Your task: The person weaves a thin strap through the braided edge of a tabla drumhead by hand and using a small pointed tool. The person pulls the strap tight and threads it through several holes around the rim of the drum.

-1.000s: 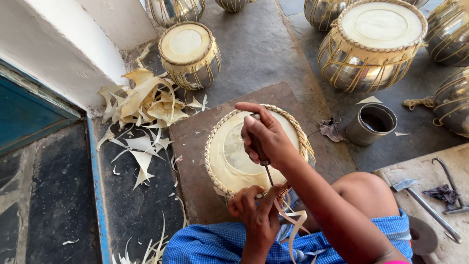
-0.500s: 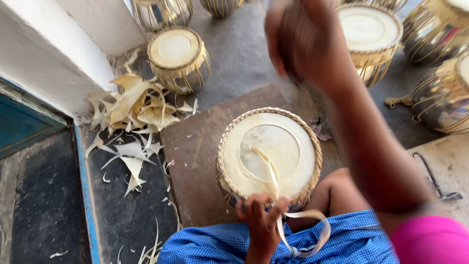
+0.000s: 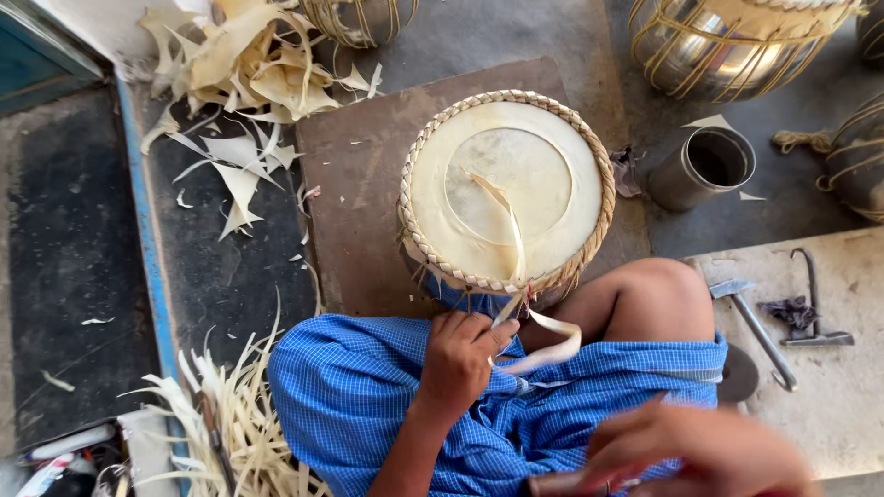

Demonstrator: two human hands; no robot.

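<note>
Head view looks down on a drum (image 3: 506, 189) standing on a brown board (image 3: 359, 175), at its near right edge, against the person's knee. Left hand (image 3: 460, 359) pinches a pale strip (image 3: 534, 336) that runs up over the drumhead. Right hand (image 3: 709, 456) is blurred at the bottom edge, fingers curled round a dark handle (image 3: 552, 483). A metal cup (image 3: 702, 167) stands right of the board; a hammer (image 3: 755, 322) lies on a slab (image 3: 847, 387).

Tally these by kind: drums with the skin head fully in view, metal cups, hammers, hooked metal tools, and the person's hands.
Drum with skin head fully in view: 1
Metal cup: 1
Hammer: 1
Hooked metal tool: 1
Hands: 2, left hand pinching a pale strip, right hand blurred
Total: 6
</note>
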